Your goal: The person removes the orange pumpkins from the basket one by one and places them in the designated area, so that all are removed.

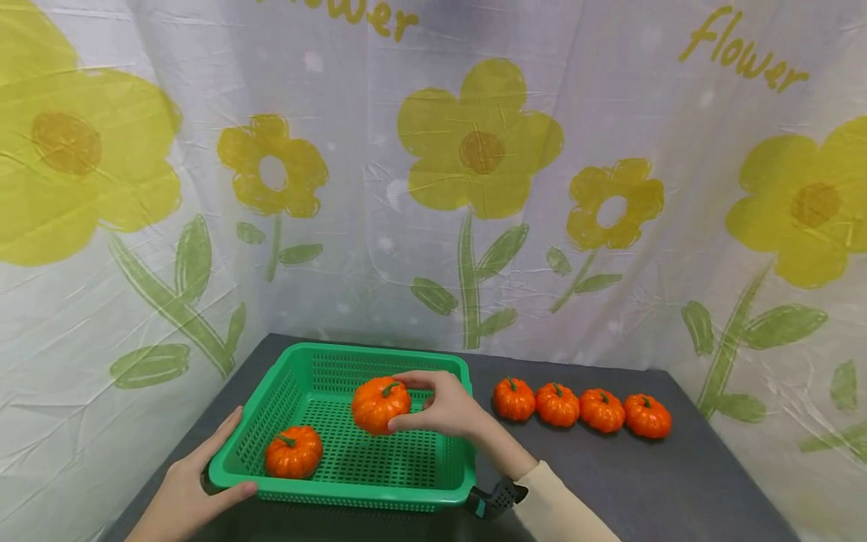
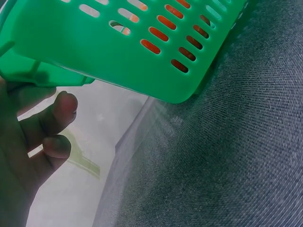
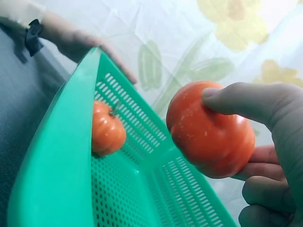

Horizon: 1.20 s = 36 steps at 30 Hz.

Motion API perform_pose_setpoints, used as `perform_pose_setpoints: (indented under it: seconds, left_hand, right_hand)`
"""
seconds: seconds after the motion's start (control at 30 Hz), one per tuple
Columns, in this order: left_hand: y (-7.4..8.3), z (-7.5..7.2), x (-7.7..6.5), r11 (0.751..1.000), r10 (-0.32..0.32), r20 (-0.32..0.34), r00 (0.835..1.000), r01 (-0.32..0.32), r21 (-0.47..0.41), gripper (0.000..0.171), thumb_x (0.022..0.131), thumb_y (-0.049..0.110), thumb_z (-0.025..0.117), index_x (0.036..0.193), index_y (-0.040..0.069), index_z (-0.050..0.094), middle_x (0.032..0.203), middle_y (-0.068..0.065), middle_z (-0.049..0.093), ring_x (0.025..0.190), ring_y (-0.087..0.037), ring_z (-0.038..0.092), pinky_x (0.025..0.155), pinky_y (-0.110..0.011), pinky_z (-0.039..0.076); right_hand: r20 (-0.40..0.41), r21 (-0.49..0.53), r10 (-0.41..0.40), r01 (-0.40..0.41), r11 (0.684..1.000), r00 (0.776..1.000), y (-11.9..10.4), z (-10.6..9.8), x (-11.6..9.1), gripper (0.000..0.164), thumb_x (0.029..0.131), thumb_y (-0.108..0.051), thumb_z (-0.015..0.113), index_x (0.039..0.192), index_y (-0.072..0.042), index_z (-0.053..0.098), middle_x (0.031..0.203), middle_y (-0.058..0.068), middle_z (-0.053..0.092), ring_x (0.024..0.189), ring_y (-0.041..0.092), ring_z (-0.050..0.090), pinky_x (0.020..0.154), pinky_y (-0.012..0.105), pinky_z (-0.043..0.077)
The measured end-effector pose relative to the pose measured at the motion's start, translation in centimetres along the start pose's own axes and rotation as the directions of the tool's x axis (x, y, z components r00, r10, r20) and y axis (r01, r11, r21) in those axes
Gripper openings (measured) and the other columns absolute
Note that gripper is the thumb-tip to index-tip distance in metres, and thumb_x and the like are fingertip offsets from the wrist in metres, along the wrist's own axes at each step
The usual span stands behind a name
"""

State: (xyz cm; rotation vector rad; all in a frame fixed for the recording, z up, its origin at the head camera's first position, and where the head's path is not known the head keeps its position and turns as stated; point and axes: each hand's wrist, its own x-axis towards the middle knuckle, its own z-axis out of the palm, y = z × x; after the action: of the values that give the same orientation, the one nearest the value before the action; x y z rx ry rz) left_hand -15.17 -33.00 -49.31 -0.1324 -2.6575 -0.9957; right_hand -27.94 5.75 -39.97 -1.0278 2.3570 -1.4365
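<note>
Between thumb and fingers, my right hand [image 1: 447, 406] holds a small orange pumpkin [image 1: 371, 406] with a green stem, above the inside of a green plastic basket [image 1: 359, 493]. In the right wrist view the thumb presses on one side of this pumpkin [image 3: 208, 137], with fingers on the other. My left hand [image 1: 190, 485] grips the basket's front left corner, thumb over the front rim and fingers along the left side. Another pumpkin [image 1: 294, 453] lies inside at the front left; its orange shows through the wall slots in the left wrist view.
Several more orange pumpkins [image 1: 557, 405] stand in a row on the dark cloth-covered table [image 1: 576, 482], right of the basket. A white curtain [image 1: 366, 286] with yellow flowers hangs behind and at both sides. A dark band [image 1: 497, 498] sits on the right wrist.
</note>
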Motion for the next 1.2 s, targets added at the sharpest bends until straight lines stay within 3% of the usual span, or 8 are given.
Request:
perform_pose_setpoints:
  seconds: [0.57, 0.6, 0.67, 0.77, 0.83, 0.9, 1.0, 1.2]
  left_hand:
    - [0.0, 0.0, -0.1, 0.999, -0.034, 0.018, 0.999, 0.034, -0.003, 0.107, 0.090, 0.037, 0.086, 0.172, 0.026, 0.019, 0.163, -0.028, 0.040, 0.135, -0.060, 0.046, 0.095, -0.077, 0.048]
    - [0.0, 0.0, -0.1, 0.999, -0.033, 0.017, 0.999, 0.033, -0.002, 0.107, 0.090, 0.037, 0.086, 0.172, 0.026, 0.019, 0.163, -0.028, 0.040, 0.135, -0.060, 0.047, 0.095, -0.077, 0.048]
    - [0.1, 0.0, -0.1, 1.000, -0.030, 0.016, 0.999, 0.030, 0.001, 0.107, 0.090, 0.037, 0.086, 0.172, 0.026, 0.019, 0.163, -0.028, 0.041, 0.135, -0.060, 0.047, 0.095, -0.077, 0.048]
    - [0.1, -0.1, -0.1, 1.000, -0.028, 0.018, 0.999, 0.028, -0.001, 0.107, 0.090, 0.037, 0.086, 0.172, 0.025, 0.019, 0.163, -0.029, 0.040, 0.135, -0.060, 0.047, 0.095, -0.077, 0.048]
    - [0.1, -0.1, -0.1, 1.000, -0.026, 0.019, 0.999, 0.026, -0.003, 0.107, 0.090, 0.037, 0.086, 0.172, 0.025, 0.019, 0.162, -0.030, 0.040, 0.136, -0.059, 0.048, 0.095, -0.078, 0.048]
    - [0.1, -0.1, -0.1, 1.000, -0.024, 0.019, 1.000, 0.024, -0.003, 0.107, 0.089, 0.037, 0.086, 0.172, 0.025, 0.019, 0.162, -0.030, 0.040, 0.136, -0.060, 0.048, 0.094, -0.078, 0.048]
    - [0.0, 0.0, -0.1, 1.000, -0.022, 0.013, 1.000, 0.022, 0.003, 0.108, 0.089, 0.037, 0.087, 0.172, 0.026, 0.019, 0.162, -0.030, 0.041, 0.135, -0.060, 0.048, 0.094, -0.078, 0.048]
    - [-0.1, 0.1, 0.0, 1.000, -0.022, 0.005, 1.000, 0.022, 0.008, 0.108, 0.088, 0.037, 0.088, 0.172, 0.028, 0.020, 0.163, -0.027, 0.041, 0.134, -0.059, 0.047, 0.096, -0.076, 0.048]
  right_hand:
    - [-0.158, 0.010, 0.028, -0.027, 1.000, 0.987, 0.2, -2.2, -3.7, 0.064, 0.088, -0.029, 0.088, 0.148, -0.019, 0.065, 0.140, 0.006, 0.069, 0.043, 0.009, 0.025, 0.046, 0.021, 0.034]
    - [-0.165, 0.012, 0.029, -0.027, 1.000, 0.986, 0.3, -2.3, -3.9, 0.065, 0.089, -0.028, 0.088, 0.148, -0.019, 0.065, 0.134, 0.005, 0.072, 0.043, 0.009, 0.025, 0.045, 0.021, 0.034]
    - [-0.181, 0.017, 0.039, -0.036, 0.999, 0.983, 0.5, -2.6, -4.4, 0.065, 0.089, -0.028, 0.088, 0.149, -0.020, 0.064, 0.105, 0.002, 0.078, 0.042, 0.010, 0.023, 0.045, 0.021, 0.032]
    - [-0.216, 0.008, 0.057, -0.056, 0.998, 0.975, 0.8, -3.1, -5.0, 0.067, 0.088, -0.029, 0.089, 0.149, -0.020, 0.064, 0.064, -0.002, 0.061, 0.044, 0.010, 0.021, 0.044, 0.021, 0.030]
    - [-0.237, 0.012, 0.063, -0.062, 0.998, 0.969, 1.0, -3.5, -5.4, 0.067, 0.088, -0.028, 0.089, 0.149, -0.018, 0.064, 0.061, 0.002, 0.055, 0.045, 0.010, 0.020, 0.044, 0.021, 0.029]
    - [-0.266, 0.000, 0.056, -0.058, 0.998, 0.962, 1.2, -3.9, -5.9, 0.068, 0.087, -0.027, 0.090, 0.149, -0.015, 0.064, 0.083, 0.004, 0.071, 0.045, 0.008, 0.021, 0.045, 0.022, 0.030]
    - [-0.301, -0.003, 0.049, -0.053, 0.999, 0.952, 1.4, -4.7, -6.5, 0.069, 0.087, -0.025, 0.090, 0.149, -0.012, 0.063, 0.124, 0.011, 0.074, 0.046, 0.007, 0.026, 0.046, 0.022, 0.032]
    - [-0.340, 0.035, 0.105, -0.099, 0.994, 0.935, 1.9, -5.9, -7.8, 0.069, 0.088, -0.023, 0.089, 0.150, -0.010, 0.062, 0.144, 0.021, 0.064, 0.048, 0.006, 0.026, 0.049, 0.022, 0.035]
